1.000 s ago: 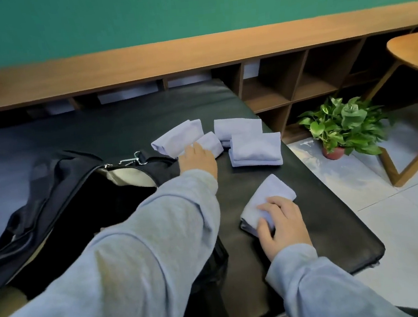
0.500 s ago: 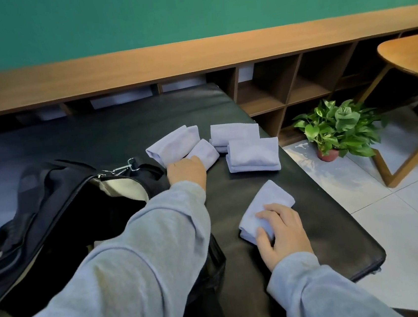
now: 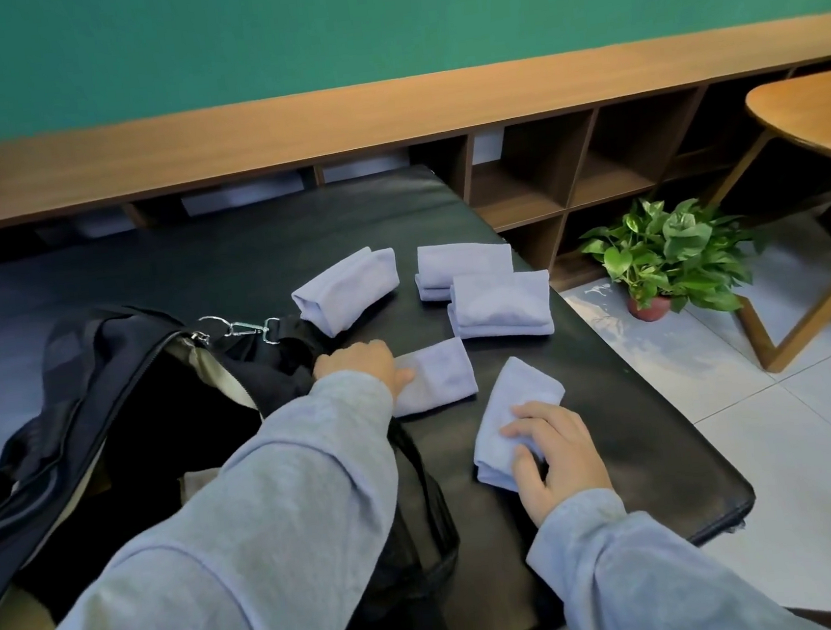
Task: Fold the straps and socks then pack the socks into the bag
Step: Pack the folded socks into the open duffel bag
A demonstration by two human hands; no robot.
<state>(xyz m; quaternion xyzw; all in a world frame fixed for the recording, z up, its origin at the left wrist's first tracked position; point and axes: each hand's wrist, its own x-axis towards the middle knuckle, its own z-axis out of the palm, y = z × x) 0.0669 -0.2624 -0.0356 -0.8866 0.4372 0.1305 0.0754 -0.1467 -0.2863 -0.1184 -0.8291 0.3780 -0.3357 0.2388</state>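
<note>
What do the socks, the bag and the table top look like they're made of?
Socks: soft matte knit or terry, going by the fuzzy, plump folds. Bag: dark woven fabric, probably nylon, with a metal clip. Table top: black padded vinyl or leather, faintly glossy.

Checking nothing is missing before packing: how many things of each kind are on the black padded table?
Folded pale lilac socks: 5
Open black fabric bag: 1
Total: 6
</note>
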